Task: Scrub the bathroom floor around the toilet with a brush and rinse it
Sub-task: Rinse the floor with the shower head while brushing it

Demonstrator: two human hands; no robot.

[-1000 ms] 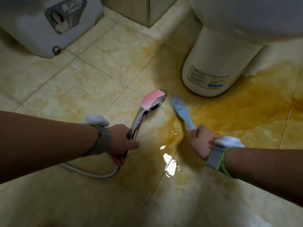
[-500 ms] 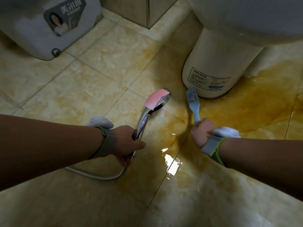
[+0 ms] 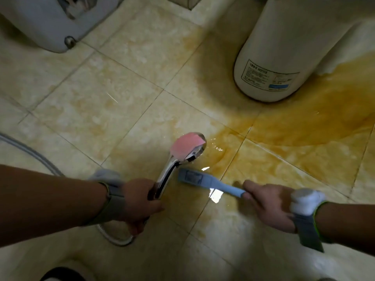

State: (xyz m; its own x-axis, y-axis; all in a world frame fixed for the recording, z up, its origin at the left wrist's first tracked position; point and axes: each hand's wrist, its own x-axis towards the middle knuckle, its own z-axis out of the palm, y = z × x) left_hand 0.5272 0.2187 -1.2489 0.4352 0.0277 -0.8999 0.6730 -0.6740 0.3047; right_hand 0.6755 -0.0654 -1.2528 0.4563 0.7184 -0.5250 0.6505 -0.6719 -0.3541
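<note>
Lying nearly flat, brush (image 3: pixel 205 181) in right hand (image 3: pixel 269 205) points left.

glossy chrome shower head (image 3: pixel 189 151), matt blue plastic brush (image 3: pixel 205 180), wet shiny tiles (image 3: pixel 125 63).

This is a home bathroom. A white toilet base (image 3: pixel 269 63) with a notice label stands on a wet floor (image 3: pixel 125 110) of glossy beige marble-look tiles with grout lines, stained orange-brown near it. A chrome shower head (image 3: pixel 187 148) on a ribbed metal hose (image 3: pixel 28 152) runs water over the tiles, and a grey appliance (image 3: pixel 54 23) sits at the top left
</note>
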